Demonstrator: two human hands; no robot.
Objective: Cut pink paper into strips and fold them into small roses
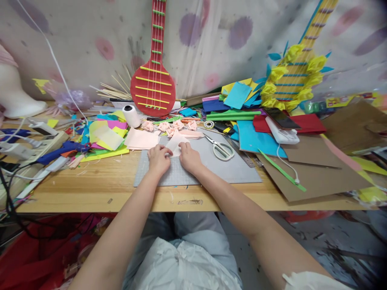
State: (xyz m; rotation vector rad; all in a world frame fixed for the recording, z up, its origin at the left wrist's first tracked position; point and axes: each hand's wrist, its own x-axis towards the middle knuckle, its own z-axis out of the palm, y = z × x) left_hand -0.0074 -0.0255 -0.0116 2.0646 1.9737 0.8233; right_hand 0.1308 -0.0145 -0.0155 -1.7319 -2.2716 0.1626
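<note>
Both my hands rest on a grey cutting mat (236, 167) at the middle of the wooden table. My left hand (158, 158) and my right hand (189, 156) pinch the near corners of a small pale pink paper sheet (176, 143) that lies between them. Their fingers are curled onto the paper. A stack of more pink paper (140, 139) lies just left of the mat. Several small pink paper roses (169, 126) sit in a row behind the sheet. White-handled scissors (221, 149) lie on the mat to the right of my right hand.
A blue glue gun (62, 150) and power strips lie at the left. A white thread spool (131, 115) stands behind the pink stack. Coloured paper piles, brown card (314, 173) and two paper guitars (153, 76) crowd the back and right. A metal ruler (242, 155) edges the mat.
</note>
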